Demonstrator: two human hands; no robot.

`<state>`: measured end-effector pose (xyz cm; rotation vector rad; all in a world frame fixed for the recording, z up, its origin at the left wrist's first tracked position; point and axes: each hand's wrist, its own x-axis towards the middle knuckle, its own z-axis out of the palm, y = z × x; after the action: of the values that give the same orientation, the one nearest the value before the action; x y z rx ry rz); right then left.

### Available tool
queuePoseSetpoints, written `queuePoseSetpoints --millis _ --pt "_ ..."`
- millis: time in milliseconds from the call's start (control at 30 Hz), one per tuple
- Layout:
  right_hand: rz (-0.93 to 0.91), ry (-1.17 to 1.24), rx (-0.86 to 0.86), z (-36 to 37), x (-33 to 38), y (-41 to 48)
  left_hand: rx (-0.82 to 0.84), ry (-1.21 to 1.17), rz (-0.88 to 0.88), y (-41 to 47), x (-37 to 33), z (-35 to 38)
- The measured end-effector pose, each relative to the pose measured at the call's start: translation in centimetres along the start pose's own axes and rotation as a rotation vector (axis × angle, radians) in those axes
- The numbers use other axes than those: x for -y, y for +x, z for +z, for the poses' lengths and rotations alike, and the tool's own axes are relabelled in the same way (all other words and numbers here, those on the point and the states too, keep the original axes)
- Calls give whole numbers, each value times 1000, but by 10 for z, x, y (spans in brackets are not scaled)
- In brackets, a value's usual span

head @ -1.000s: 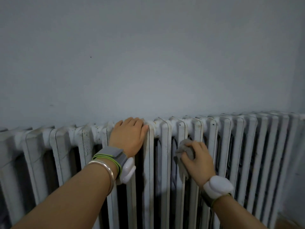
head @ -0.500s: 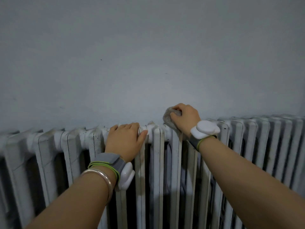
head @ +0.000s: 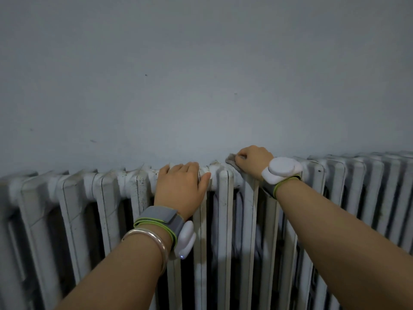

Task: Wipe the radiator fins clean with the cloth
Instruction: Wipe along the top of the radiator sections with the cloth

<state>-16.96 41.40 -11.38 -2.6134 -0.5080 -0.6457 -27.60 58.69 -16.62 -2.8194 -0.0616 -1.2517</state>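
A white cast-iron radiator (head: 111, 211) with many upright fins runs along the bottom of the view, its paint grimy and chipped near the top. My right hand (head: 253, 158) grips a small grey cloth (head: 231, 161) and holds it against the top of a fin right of centre, close to the wall. Most of the cloth is hidden under the fingers. My left hand (head: 181, 187) rests on the radiator's top left of that, fingers draped over the upper edge, holding nothing.
A bare pale grey wall (head: 201, 74) rises directly behind the radiator. Dark gaps show between the fins. Both wrists wear grey bands with white pods, and the left forearm also carries a silver bangle (head: 147, 239).
My right hand has carried the cloth up from the front face of a fin to the radiator's top edge. The left hand has stayed in place on top.
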Motion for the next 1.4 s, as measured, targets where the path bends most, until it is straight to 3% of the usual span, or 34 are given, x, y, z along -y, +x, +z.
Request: queuePoseSetpoints --millis 200,533,733,1133,1267,1400 --pt "-102 -34 -253 17 -12 -20 -8 -26 5 1 0 2" --pt "-190 298 -664 51 -21 -79 54 13 10 2 0 0" --pt "-76 421 -636 70 -20 -106 83 8 2 1 -2 -1" --pt "43 589 -274 98 -46 -145 124 -4 -1 2 -2 -4" --pt "119 800 -440 65 -40 -140 92 9 0 2 -2 -3" --pt "-73 631 -588 24 -24 -100 15 16 8 2 0 -1"
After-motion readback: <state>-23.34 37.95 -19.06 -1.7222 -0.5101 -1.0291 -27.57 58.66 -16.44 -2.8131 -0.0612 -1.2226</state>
